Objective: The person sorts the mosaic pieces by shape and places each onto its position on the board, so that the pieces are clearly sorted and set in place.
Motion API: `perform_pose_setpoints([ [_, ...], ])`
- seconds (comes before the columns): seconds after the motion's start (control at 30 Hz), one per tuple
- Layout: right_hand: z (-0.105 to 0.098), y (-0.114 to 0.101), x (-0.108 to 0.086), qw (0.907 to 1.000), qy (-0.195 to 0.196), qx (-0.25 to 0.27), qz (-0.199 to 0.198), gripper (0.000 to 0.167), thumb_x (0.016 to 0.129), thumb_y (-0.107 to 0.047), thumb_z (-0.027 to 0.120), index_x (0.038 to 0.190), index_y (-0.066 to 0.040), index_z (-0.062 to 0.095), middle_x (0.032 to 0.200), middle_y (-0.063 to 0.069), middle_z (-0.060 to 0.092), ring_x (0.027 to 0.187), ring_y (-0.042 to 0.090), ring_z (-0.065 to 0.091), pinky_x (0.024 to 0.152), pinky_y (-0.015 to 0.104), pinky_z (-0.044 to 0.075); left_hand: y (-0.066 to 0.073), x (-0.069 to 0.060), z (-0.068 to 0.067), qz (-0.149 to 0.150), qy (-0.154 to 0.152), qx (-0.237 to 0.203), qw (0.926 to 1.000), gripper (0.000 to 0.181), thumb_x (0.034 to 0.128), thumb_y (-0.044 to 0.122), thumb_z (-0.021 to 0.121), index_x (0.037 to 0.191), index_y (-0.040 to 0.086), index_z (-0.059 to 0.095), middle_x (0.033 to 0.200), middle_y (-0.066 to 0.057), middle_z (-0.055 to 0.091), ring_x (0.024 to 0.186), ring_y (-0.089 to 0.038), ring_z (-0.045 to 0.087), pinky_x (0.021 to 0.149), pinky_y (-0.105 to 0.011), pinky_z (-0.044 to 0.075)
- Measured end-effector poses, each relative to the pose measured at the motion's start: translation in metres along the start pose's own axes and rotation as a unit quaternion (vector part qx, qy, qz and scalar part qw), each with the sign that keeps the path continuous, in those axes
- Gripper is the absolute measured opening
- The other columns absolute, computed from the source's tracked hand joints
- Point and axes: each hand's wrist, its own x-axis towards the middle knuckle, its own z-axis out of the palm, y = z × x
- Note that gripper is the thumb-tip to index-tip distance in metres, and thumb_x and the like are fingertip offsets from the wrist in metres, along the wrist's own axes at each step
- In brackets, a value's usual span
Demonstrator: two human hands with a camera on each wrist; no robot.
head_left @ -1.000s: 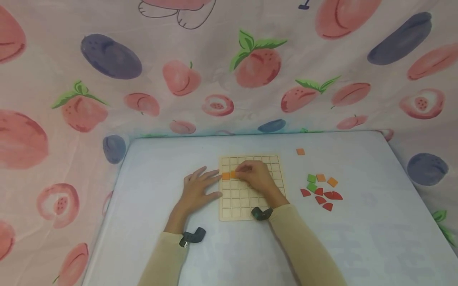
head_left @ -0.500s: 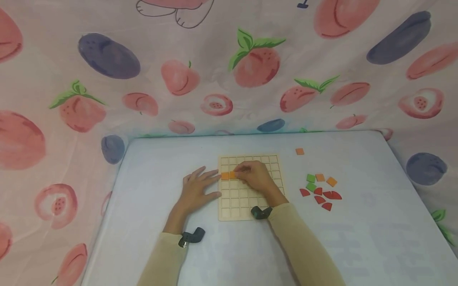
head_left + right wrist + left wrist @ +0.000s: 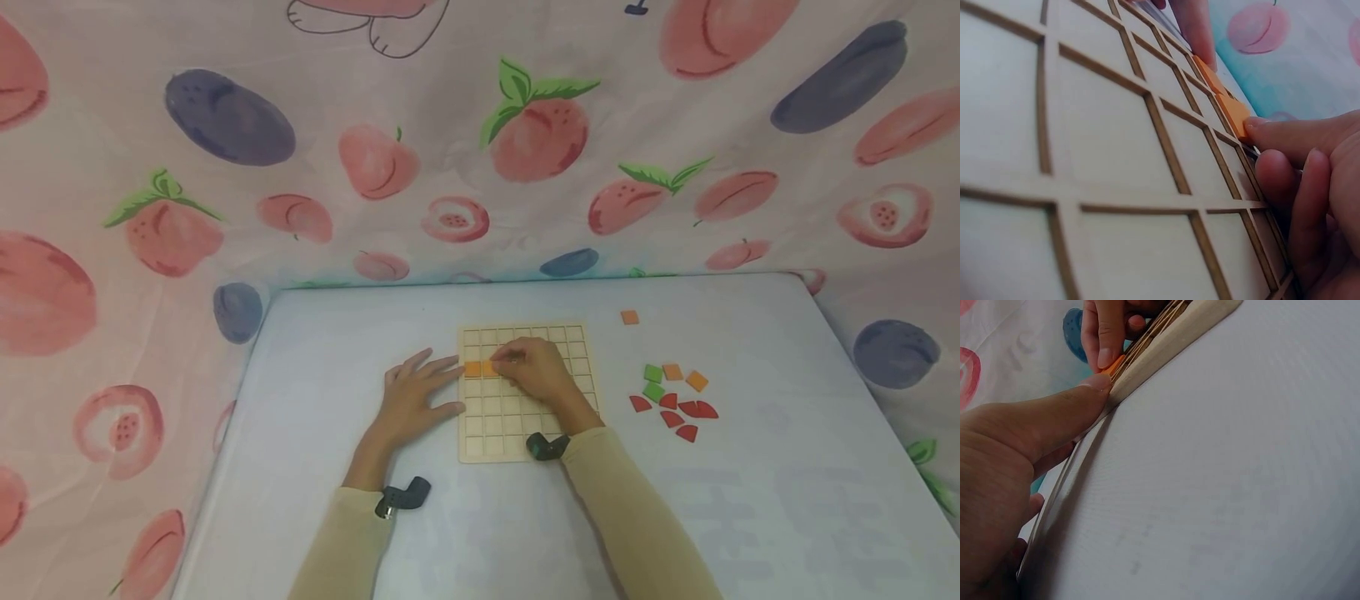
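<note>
While the left hand (image 3: 412, 407) touches the left edge of the pale wooden grid board (image 3: 495, 447), fingers spread apart, the right hand (image 3: 536, 367) pinches a square orange tile (image 3: 1233, 114). That tile sits near the same edge, just beside another square orange tile (image 3: 472, 369).

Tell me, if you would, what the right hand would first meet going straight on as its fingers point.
The right hand would first meet the nearer orange tile, which it seems to touch; beyond lie the other orange tile and probably the left hand.
</note>
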Motion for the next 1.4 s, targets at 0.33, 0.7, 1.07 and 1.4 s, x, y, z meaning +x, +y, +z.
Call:
perform_pose_setpoints([
  [0.33, 0.003, -0.001, 0.000, 0.9995, 0.021, -0.023, -0.005, 0.007, 0.087, -0.027, 0.081, 0.091, -0.022, 0.081, 0.098, -0.004, 0.078, 0.094, 0.019, 0.068, 0.095, 0.044, 0.052, 0.001, 0.000, -0.001, 0.000, 0.001, 0.000, 1.0000, 0.063, 0.0912, 0.061, 0.066, 0.147, 0.033, 0.056, 0.158, 0.012, 0.048, 0.156, -0.027, 0.025, 0.113, -0.059, 0.026],
  [0.7, 0.000, 0.000, 0.001, 0.9994, -0.002, -0.032, -0.016, 0.009, 0.089, -0.026, 0.080, 0.096, -0.021, 0.081, 0.097, -0.003, 0.076, 0.092, 0.017, 0.066, 0.086, 0.040, 0.053, 0.002, -0.001, -0.002, 0.001, 0.003, -0.002, 1.0000, 0.062, 0.0915, 0.060, 0.066, 0.147, 0.033, 0.056, 0.158, 0.011, 0.048, 0.156, -0.028, 0.025, 0.112, -0.059, 0.026],
  [1.07, -0.030, 0.000, -0.010, 0.9921, -0.057, 0.106, 0.034, 0.025, 0.093, -0.029, 0.075, 0.116, -0.019, 0.078, 0.112, 0.002, 0.076, 0.090, 0.017, 0.070, 0.081, 0.034, 0.056, 0.003, -0.002, -0.001, 0.005, 0.006, -0.003, 1.0000, 0.063, 0.0911, 0.060, 0.067, 0.146, 0.032, 0.057, 0.157, 0.010, 0.049, 0.155, -0.029, 0.026, 0.111, -0.061, 0.026],
  [1.4, -0.104, 0.005, -0.021, 0.9934, -0.027, 0.109, 0.026, 0.038, 0.093, -0.037, 0.076, 0.120, -0.009, 0.075, 0.119, 0.010, 0.073, 0.098, 0.026, 0.069, 0.084, 0.041, 0.056, 0.004, -0.002, -0.003, 0.012, 0.018, -0.012, 0.9997, 0.062, 0.0904, 0.057, 0.069, 0.145, 0.030, 0.059, 0.156, 0.009, 0.051, 0.154, -0.030, 0.029, 0.111, -0.061, 0.026],
])
